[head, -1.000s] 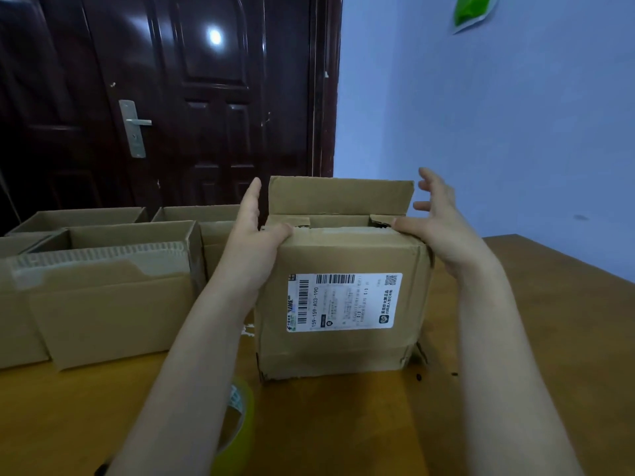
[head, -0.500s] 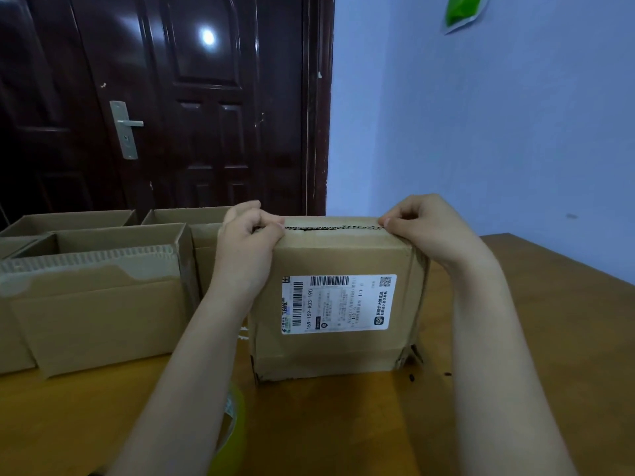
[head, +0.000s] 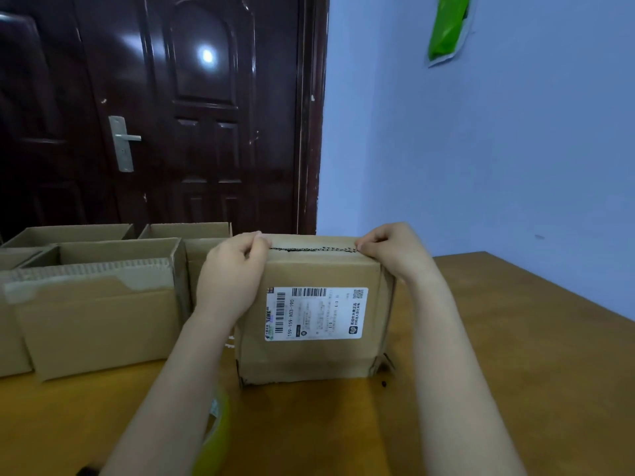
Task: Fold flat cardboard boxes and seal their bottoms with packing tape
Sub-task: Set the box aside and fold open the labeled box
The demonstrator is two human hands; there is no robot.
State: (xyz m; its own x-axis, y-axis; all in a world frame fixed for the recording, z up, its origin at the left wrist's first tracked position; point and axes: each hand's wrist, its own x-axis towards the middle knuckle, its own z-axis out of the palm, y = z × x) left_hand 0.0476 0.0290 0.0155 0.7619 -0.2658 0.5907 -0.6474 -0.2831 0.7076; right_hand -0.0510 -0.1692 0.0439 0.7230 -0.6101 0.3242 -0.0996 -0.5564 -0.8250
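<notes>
Brown cardboard made up nearly everything on the wooden table [head: 515, 338]. The box [head: 309, 321] in hand stood near the middle of it, close in front of the person, its white shipping label [head: 316, 312] facing the camera. Its upper flaps had been brought together so that a dark seam ran along the top edge. The left hand [head: 233, 269] curled over the left end of that seam and the right hand [head: 391, 250] over the right end, fingers bent and gripping the flap edges. Held that way, the two flaps were probably being kept shut and level so tape could go across the join; this face was likely the bottom, turned up for sealing.

The roll of tape [head: 216, 431], yellowish and blurred, lay just below the left forearm, near enough to be taken up once one hand let go. To the left stood several open boxes [head: 99, 304], packed side by side, touching one another, presumably set aside there. Behind them was a dark door [head: 171, 115], and a green bag [head: 446, 25] hung on the blue wall.
</notes>
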